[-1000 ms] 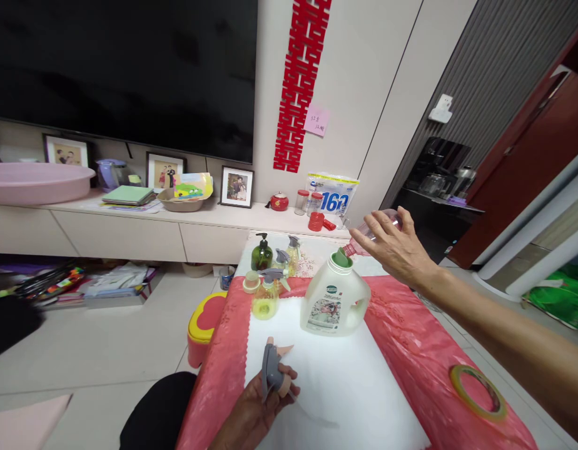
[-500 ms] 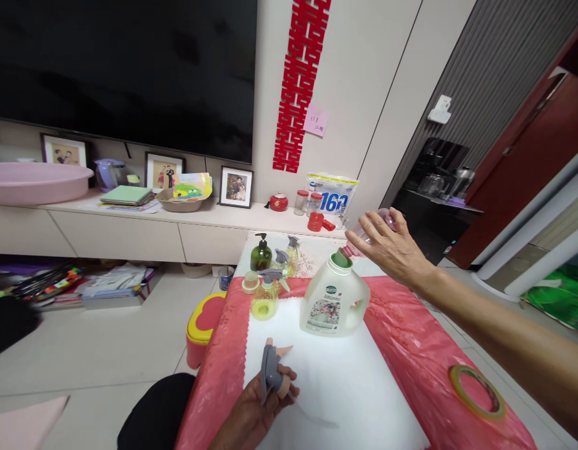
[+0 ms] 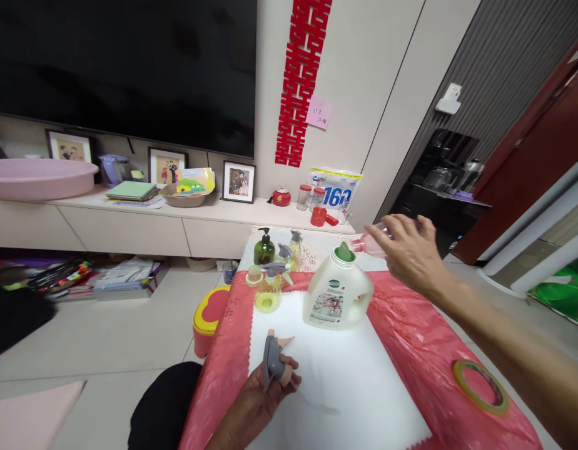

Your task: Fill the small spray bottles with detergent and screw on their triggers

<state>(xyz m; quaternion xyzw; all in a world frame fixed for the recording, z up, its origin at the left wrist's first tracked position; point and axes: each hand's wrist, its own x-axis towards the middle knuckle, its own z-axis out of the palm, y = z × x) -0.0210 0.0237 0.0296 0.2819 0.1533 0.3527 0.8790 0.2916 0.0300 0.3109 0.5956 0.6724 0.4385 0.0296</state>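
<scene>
My left hand (image 3: pixel 263 394) is closed around a grey and peach trigger spray head (image 3: pixel 273 359), whose thin clear tube trails over the white mat (image 3: pixel 359 387). My right hand (image 3: pixel 411 247) grips a clear pink bottle (image 3: pixel 374 242), tipped on its side with the neck pointing left. That neck is beside the green spout (image 3: pixel 345 252) of a large whitish detergent jug (image 3: pixel 336 294), which stands upright without a cap. Left of the jug is a spray bottle with yellow liquid (image 3: pixel 268 297), next to a pale round cap (image 3: pixel 254 275).
Behind stand a green pump bottle (image 3: pixel 264 249) and more spray bottles (image 3: pixel 296 250). A roll of tape (image 3: pixel 502 400) lies on the red tablecloth (image 3: pixel 401 312) at the right. A yellow and red stool (image 3: pixel 207 319) is left of the table.
The pink bottle has swung from a steep tilt in the jug's mouth to nearly level, its neck now beside the spout. My left hand still holds the spray head. The view shifted slightly.
</scene>
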